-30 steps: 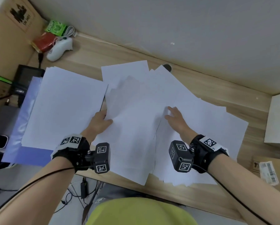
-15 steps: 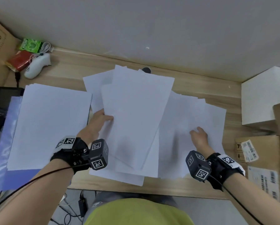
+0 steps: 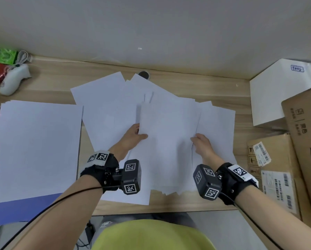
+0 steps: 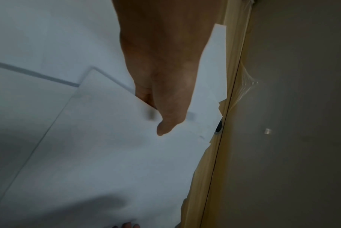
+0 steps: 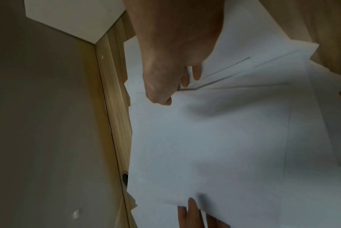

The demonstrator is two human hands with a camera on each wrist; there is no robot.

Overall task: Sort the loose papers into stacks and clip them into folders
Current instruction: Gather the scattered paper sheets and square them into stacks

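While both hands [image 3: 133,136] [image 3: 202,144] pinch loose papers [image 3: 169,141], another stack [image 3: 35,147] covers the folder [image 3: 16,208].

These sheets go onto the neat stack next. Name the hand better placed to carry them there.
Left, probably. The left hand already pinches the held sheets and is nearer the neat stack.

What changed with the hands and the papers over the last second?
The right hand came back from the right side of the spread to the middle and took hold of the right edge of the sheets that the left hand holds by their left edge, so both hands now pinch them. The neat stack on the left and the blue folder under it stayed where they were.
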